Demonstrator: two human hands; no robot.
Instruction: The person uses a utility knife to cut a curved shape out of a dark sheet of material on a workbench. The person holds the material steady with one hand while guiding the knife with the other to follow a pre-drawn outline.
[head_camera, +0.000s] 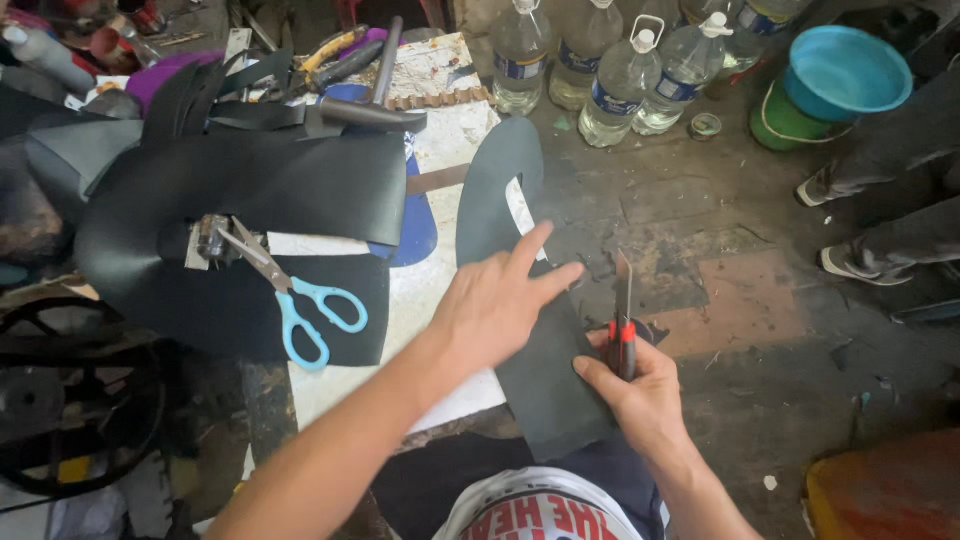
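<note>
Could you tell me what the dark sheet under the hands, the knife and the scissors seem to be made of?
Sheet: probably rubber or leather, matte dark grey, lying limp over the board edge. Knife: thin bare metal blade in a red and black, likely plastic, grip. Scissors: shiny steel blades, glossy light blue plastic handles.

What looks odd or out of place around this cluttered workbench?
The white board under the work is chipped and ragged along its far edge. The blue-handled scissors lie open on black sheets, blades apart. The dark sole-shaped sheet overhangs the bench edge, pressed by the left hand while the right hand holds a cutter with its blade extended.
</note>
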